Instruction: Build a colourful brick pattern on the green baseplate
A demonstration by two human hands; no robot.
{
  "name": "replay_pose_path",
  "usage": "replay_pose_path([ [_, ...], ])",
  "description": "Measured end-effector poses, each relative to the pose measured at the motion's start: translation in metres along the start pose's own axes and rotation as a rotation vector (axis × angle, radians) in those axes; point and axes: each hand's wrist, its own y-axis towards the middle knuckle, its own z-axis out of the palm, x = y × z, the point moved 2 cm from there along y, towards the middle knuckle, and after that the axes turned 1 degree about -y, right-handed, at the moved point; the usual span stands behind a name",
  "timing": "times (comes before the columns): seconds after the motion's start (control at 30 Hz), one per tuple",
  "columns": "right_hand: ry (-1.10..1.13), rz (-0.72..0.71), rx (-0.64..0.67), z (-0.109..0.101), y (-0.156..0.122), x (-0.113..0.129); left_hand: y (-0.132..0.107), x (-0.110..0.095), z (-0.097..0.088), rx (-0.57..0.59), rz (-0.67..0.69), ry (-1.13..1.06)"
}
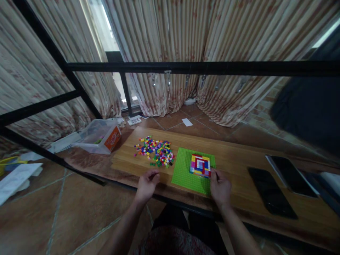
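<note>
A square structure of multicoloured toy bricks [200, 165] stands on a green baseplate [180, 173], its bricks laid in nested rings of red, white, blue and yellow. My right hand [221, 187] is closed at the structure's near right corner, fingertips against or just beside it. Whatever lies between those fingers is too small to make out. Over the table's front edge, left of the baseplate, my left hand [147, 183] has its fingers curled together. Its contents, if any, are hidden. Beyond that hand spreads a pile of loose toy bricks [156, 150] in many colours.
The wooden table [236, 159] carries a black phone-like slab [272, 193] and another dark device [290, 175] at the right. A clear plastic box [97, 136] with an orange label sits at the left end. A black metal bar [202, 68] crosses before the curtains.
</note>
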Motion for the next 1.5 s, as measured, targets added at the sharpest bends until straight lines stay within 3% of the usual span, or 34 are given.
replay_pose_path([
  [0.17,-0.045,0.001,0.010,-0.001,-0.001,-0.003,0.018,-0.003,-0.046,-0.173,0.077,0.221],
  [0.3,-0.066,0.017,0.022,-0.002,-0.002,-0.004,0.038,-0.017,-0.062,-0.257,0.125,0.514],
  [0.53,-0.110,0.003,0.036,-0.003,-0.002,-0.007,0.066,-0.026,-0.052,-0.203,0.250,0.732],
  [0.83,-0.116,0.031,0.020,-0.001,0.000,-0.012,0.092,-0.035,-0.037,-0.099,0.262,1.089],
  [1.23,-0.063,0.009,0.015,-0.002,-0.001,-0.001,0.093,-0.030,-0.035,-0.035,0.424,1.126],
  [1.5,0.030,-0.030,-0.002,0.001,0.000,0.004,0.080,-0.029,-0.033,-0.141,0.365,0.915],
])
